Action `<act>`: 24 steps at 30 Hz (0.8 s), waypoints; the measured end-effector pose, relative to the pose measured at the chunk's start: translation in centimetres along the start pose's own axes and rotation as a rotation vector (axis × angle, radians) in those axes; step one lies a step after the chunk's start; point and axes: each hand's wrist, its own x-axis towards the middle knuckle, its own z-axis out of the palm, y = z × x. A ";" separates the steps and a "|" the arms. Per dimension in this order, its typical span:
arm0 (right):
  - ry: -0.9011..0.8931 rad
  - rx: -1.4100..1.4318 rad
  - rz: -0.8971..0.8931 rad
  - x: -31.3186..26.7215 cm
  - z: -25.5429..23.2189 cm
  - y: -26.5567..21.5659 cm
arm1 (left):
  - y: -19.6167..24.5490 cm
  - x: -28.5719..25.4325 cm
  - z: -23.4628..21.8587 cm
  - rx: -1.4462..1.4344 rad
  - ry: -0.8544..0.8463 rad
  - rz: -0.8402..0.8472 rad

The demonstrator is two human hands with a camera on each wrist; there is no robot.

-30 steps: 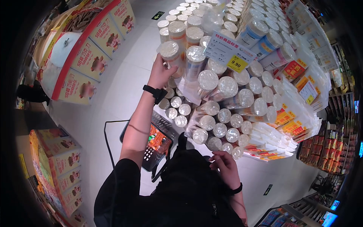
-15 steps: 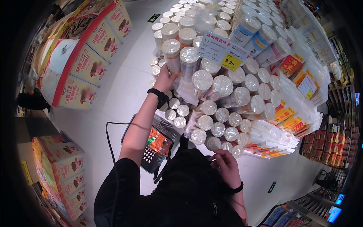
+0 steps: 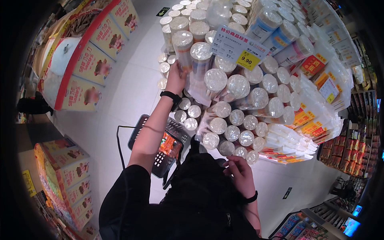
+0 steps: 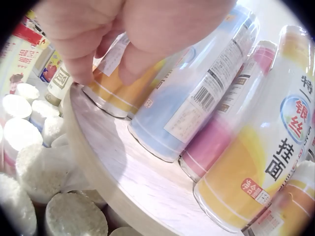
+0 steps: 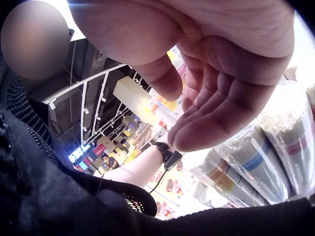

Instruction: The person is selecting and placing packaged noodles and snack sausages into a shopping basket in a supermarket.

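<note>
In the head view my left hand (image 3: 175, 82) grips the lower part of an upright pack of dried noodles (image 3: 183, 50), wrapped in clear film with a pale round top. Up close in the left wrist view, thumb and fingers lie round this pack's orange base (image 4: 104, 96), beside the rim of a curved shelf (image 4: 81, 118). A blue noodle pack (image 4: 172, 113) stands just to its right, with pink and yellow ones beyond. My right hand (image 3: 241, 174) hangs in front of my body, fingers loosely bent and holding nothing.
More noodle packs (image 3: 236, 86) are stacked below and to the right, under a price sign (image 3: 240, 48) reading 9.90. A dark shopping basket (image 3: 138, 130) with orange goods inside is below my left forearm. Printed carton displays (image 3: 90, 68) line the left side.
My left hand has slid from near the top of the noodle pack down to its lower part. The pack still stands among the others. My right hand keeps nearly the same pose.
</note>
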 end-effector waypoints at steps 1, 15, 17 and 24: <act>0.004 0.003 0.011 -0.1 0.0 0.0 | 0.1 -0.9 -0.3 -0.076 0.013 -0.052; -0.080 0.032 -0.042 -2.6 -0.6 2.2 | -4.5 -42.5 -8.2 0.055 -0.615 -0.522; -0.130 0.005 -0.060 -3.9 -0.7 2.9 | -6.4 -47.8 -9.4 -0.003 -0.724 -0.734; -0.228 -0.041 -0.146 -7.5 -0.7 6.0 | -7.8 -55.4 -12.2 0.129 -0.771 -0.431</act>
